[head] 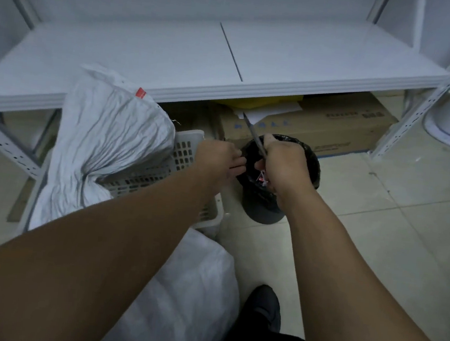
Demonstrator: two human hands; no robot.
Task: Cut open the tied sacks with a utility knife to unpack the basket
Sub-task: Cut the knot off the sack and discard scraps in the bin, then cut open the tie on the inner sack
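Hands meet over the bin (306,162): right hand (284,162) fists the knife (252,134) blade-up, away from the left hand (217,155) pinching scraps, probably to drop them.

We took the small black-lined round waste bin (278,176) as our landmark. Our two hands crowded its mouth, the right hand (283,162) gripping a grey utility knife (255,137). Left of the bin, a white perforated plastic basket (162,175) stuffed with a crumpled white woven sack (110,136) blocked passage. Behind the bin, brown cardboard boxes (320,124) filled the gap under the white metal shelf (175,54). Right of the bin, pale tiled floor (381,209) lay open.
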